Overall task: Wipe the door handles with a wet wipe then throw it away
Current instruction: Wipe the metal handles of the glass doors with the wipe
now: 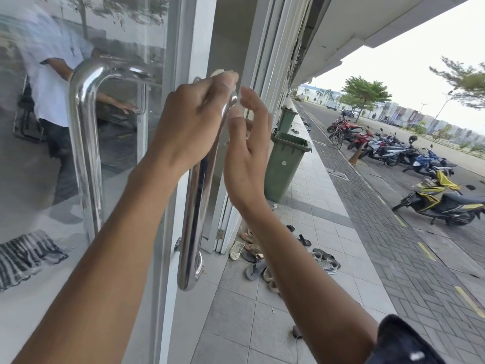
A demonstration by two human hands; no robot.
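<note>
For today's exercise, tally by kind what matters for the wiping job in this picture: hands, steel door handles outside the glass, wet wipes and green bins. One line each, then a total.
Bare hands: 2, left hand, right hand
Polished steel tube door handles: 2
White wet wipe pinched at left fingertips: 1
Green plastic wheelie bins: 2
Total: 7

Floor: pale tiled walkway (pixel 309 179), scattered sandals (pixel 256 256).
Bins: two green wheelie bins (pixel 284 164) against wall.
Street: parked motorbikes (pixel 393 148), trees (pixel 364 93), overcast daylight.

Both forearms bare, a dark sleeve (pixel 409 340) with a small white mark at the right elbow
</note>
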